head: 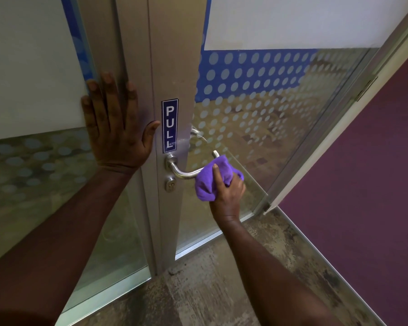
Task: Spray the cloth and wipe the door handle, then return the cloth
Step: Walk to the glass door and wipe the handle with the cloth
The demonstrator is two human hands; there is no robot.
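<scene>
A silver lever door handle (179, 170) sticks out from the grey metal door frame (172, 67), just below a blue PULL sticker (169, 125). My right hand (226, 194) grips a bunched purple cloth (211, 178) wrapped over the outer part of the handle; only the handle's tip and its bend near the rose show. My left hand (113, 123) lies flat with straight fingers against the door's edge and the neighbouring glass panel, left of the sticker. No spray bottle is in view.
The glass door (257, 109) carries frosted dots and a blue band and stands ajar. A keyhole (170, 184) sits under the handle. A purple wall (363, 184) runs along the right. Worn concrete floor (210, 290) lies below.
</scene>
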